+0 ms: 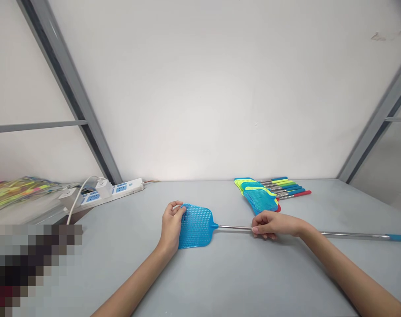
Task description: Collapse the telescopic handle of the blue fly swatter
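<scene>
A blue fly swatter (197, 226) lies across the grey table (240, 273), its mesh head to the left and its extended metal rod running right to a blue grip at the frame's edge. My left hand (171, 224) grips the left edge of the mesh head, fingers curled over it. My right hand (273, 224) is closed around the metal rod a little right of the head.
A pile of several collapsed fly swatters (263, 193) in blue, yellow-green and red lies behind my right hand. A white power strip (108, 191) with plugs and a cable sits at the back left. Bright packaged goods (15, 189) lie at far left. A white wall stands behind.
</scene>
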